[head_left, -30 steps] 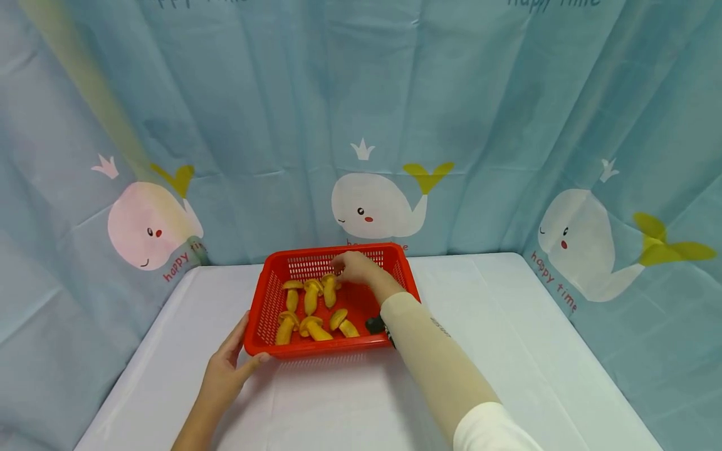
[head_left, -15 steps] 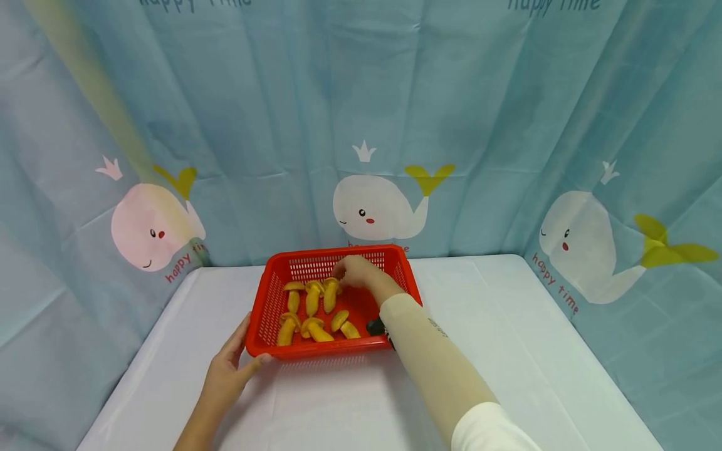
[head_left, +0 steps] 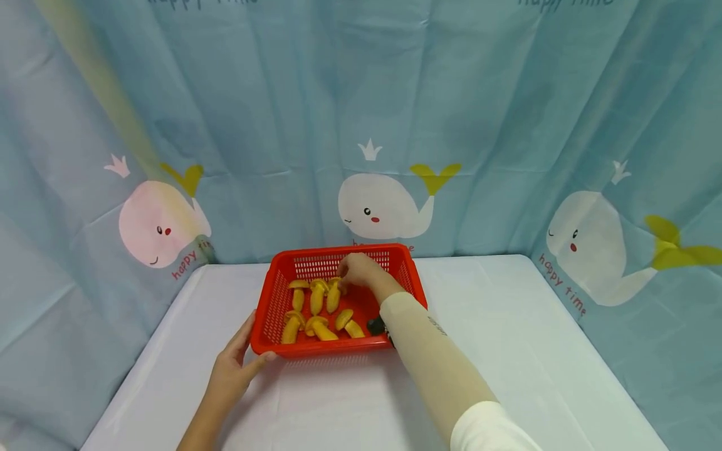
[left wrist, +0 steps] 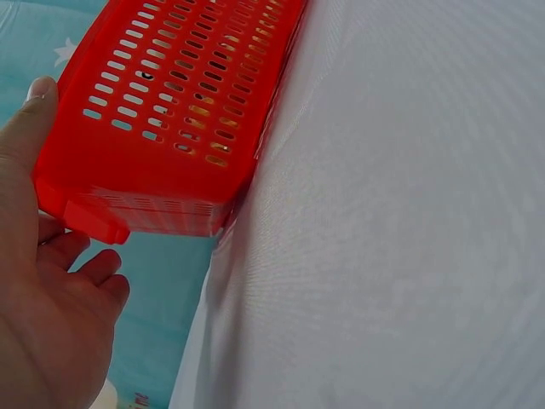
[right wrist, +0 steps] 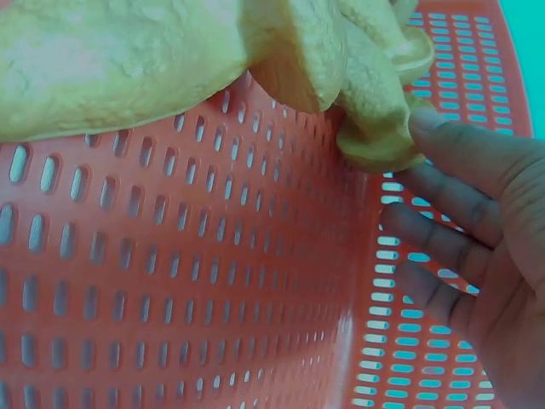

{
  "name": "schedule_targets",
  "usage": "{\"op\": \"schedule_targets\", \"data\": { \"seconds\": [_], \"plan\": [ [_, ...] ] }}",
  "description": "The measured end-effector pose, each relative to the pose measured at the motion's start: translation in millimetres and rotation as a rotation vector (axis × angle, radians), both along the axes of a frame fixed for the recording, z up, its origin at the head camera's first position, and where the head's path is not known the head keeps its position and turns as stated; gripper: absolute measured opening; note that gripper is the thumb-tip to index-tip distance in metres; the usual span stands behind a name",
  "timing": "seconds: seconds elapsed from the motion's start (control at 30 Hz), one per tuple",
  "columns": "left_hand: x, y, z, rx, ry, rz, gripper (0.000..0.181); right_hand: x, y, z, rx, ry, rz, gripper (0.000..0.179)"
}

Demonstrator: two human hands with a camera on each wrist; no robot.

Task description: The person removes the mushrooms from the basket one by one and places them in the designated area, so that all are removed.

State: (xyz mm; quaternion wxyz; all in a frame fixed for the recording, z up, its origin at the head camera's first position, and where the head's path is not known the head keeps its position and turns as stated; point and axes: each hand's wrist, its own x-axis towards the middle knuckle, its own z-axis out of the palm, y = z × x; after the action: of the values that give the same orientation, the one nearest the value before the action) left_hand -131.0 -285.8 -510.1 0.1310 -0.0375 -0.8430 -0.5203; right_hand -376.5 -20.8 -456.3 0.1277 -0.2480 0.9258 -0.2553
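In the head view a red plastic basket (head_left: 338,351) stands on the table. Several yellow-brown mushrooms lie inside in two rows, among them a tilted front one (head_left: 350,324). My right hand (head_left: 361,272) reaches over the back row and pinches the cap of the row's rightmost mushroom (head_left: 333,297). The right wrist view shows the thumb on that cap (right wrist: 383,141), with the other fingers spread below it. My left hand (head_left: 228,376) grips the basket's near left corner; in the left wrist view its thumb lies on the red wall (left wrist: 145,162) and its fingers curl by the rim.
The table (head_left: 507,351) has a white cover. Blue curtains (head_left: 282,125) printed with whales enclose it at the back and both sides. A small black object (head_left: 375,325) sits beside the right wrist, over the basket's right part.
The mushroom in my right hand has shifted slightly nearer and towards its left neighbour. The whole scene sits a little further right in the head view. My left hand keeps its grip.
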Motion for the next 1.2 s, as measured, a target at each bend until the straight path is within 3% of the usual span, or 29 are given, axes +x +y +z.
{"op": "schedule_targets", "data": {
  "seconds": [0.2, 0.57, 0.77, 1.2],
  "plan": [
    [-0.9, -1.0, -1.0, 0.004, -0.022, 0.007, 0.089, 0.9, -3, -1.3, 0.024, 0.016, -0.033, 0.017],
    [-0.6, -1.0, -1.1, 0.035, 0.029, -0.027, 0.091, -0.7, -1, -2.5, -0.063, 0.009, -0.069, 0.008],
    [0.3, -1.1, -0.5, 0.011, 0.008, -0.003, 0.090, 0.5, 2, 9.3, -0.076, 0.046, -0.069, 0.008],
    [1.4, 1.3, 1.5, 0.001, -0.017, 0.016, 0.089, 18.6, 27, 44.9, -0.303, 0.037, -0.109, 0.010]
  ]
}}
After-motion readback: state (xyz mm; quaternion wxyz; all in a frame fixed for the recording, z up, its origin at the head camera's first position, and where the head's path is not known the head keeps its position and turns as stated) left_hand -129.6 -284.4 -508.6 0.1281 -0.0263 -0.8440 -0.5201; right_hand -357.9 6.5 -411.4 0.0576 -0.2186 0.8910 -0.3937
